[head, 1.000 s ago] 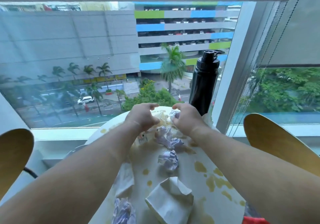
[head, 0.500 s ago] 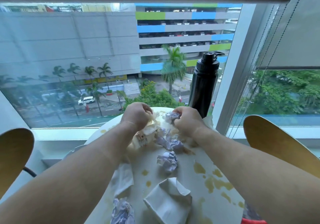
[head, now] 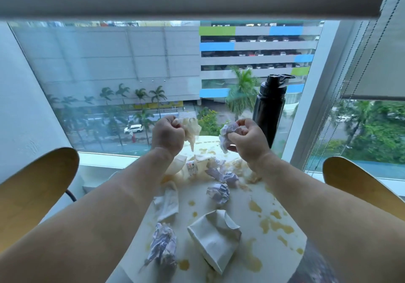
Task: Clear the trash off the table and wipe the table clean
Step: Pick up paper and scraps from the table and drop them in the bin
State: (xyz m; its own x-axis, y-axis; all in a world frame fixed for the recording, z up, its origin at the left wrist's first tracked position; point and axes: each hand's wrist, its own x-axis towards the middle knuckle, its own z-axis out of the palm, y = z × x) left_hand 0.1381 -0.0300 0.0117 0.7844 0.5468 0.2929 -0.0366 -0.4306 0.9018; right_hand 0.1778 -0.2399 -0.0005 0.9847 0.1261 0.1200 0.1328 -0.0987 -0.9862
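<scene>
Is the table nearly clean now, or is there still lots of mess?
Barely started: nothing looks finished yet. In hand: the left hand grips a soggy cream tissue, the right hand a crumpled white-and-purple paper ball, both held above the round white table. Left: more paper balls, a folded white napkin, and yellow-brown spills to wipe.

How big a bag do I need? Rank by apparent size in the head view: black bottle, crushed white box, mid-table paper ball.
1-2. crushed white box and black bottle: about alike; the box is nearer the camera, so unranked.
3. paper ball: clearly smallest.
</scene>
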